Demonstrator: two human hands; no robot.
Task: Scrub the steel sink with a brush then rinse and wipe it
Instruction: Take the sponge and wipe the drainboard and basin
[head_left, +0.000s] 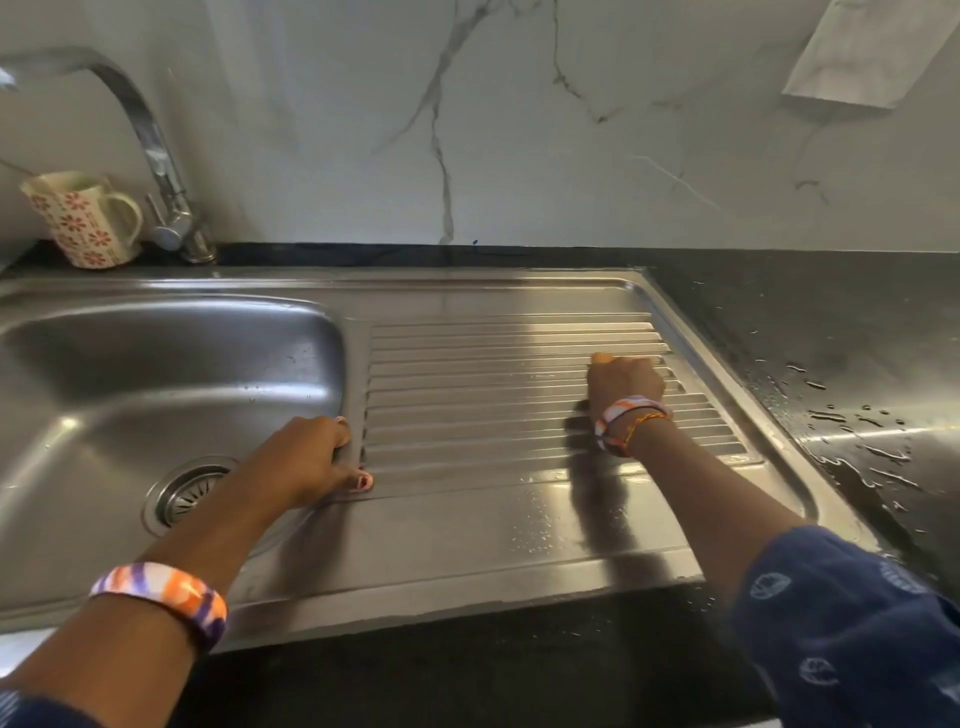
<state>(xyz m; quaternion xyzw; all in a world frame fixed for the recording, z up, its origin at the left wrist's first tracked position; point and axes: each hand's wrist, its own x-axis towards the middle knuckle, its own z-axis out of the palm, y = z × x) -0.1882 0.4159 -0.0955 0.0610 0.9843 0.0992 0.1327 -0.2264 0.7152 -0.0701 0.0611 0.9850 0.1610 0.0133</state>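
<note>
The steel sink (467, 525) fills the view, with a basin (171, 364) on the left and a ribbed drainboard (483, 384) on the right. My right hand (626, 382) is closed in a fist on the ribs near the drainboard's far right. It holds a small orange object (602, 357); only its tip shows past my knuckles. My left hand (311, 462) rests on the ridge between basin and drainboard. Its fingers curl over the basin edge, its thumb lies on the drainboard, and it holds nothing.
A steel tap (156, 156) rises at the back left beside a floral mug (83, 218). The drain strainer (187, 493) sits in the basin floor. The black counter (857, 374) to the right carries water drops. A marble wall stands behind.
</note>
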